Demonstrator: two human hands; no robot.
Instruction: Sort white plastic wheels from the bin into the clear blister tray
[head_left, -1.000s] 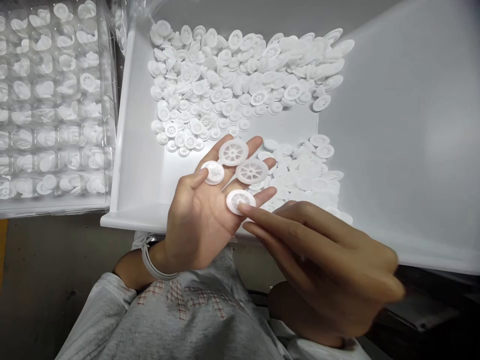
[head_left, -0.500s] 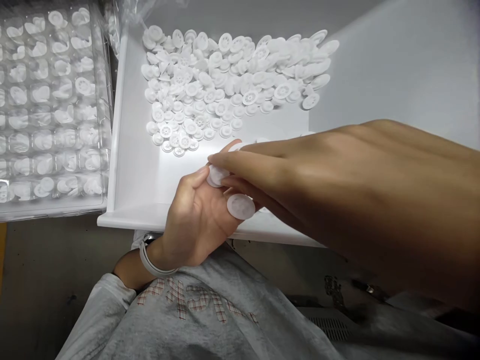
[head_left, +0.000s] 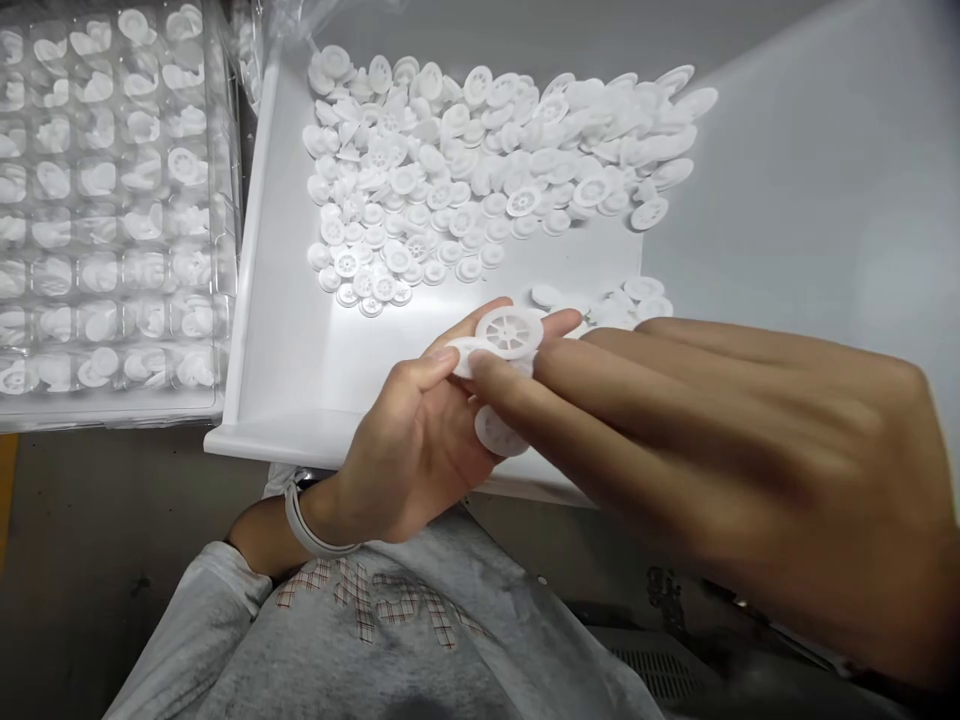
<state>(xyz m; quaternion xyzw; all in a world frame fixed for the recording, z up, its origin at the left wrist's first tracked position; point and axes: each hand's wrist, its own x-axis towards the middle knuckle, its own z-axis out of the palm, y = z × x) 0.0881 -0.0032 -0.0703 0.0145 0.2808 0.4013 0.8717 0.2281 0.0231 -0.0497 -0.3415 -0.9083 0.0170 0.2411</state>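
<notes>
My left hand (head_left: 405, 465), palm up, holds a white spoked plastic disc (head_left: 510, 332) near its fingertips. Its thumb presses a smaller white rounded piece (head_left: 466, 357) just below the disc's left side; whether the two are joined I cannot tell. Another white disc (head_left: 499, 432) lies lower, between the left palm and the other hand's fingers. From the right, my right hand (head_left: 720, 450) reaches across with fingers bent, one fingertip pressing on the smaller rounded piece. The rest of its fingertips are hidden behind the knuckles.
A white open bin (head_left: 289, 380) holds a large heap of similar white discs (head_left: 450, 170). A smaller group of discs (head_left: 641, 290) lies nearer the right hand. To the left is a clear compartment tray (head_left: 150, 400) filled with white pieces.
The spoked disc now shows face-up at my left fingertips, where mostly my right hand was before. My right hand has shifted right and bent its fingers. The view has moved slightly left.
</notes>
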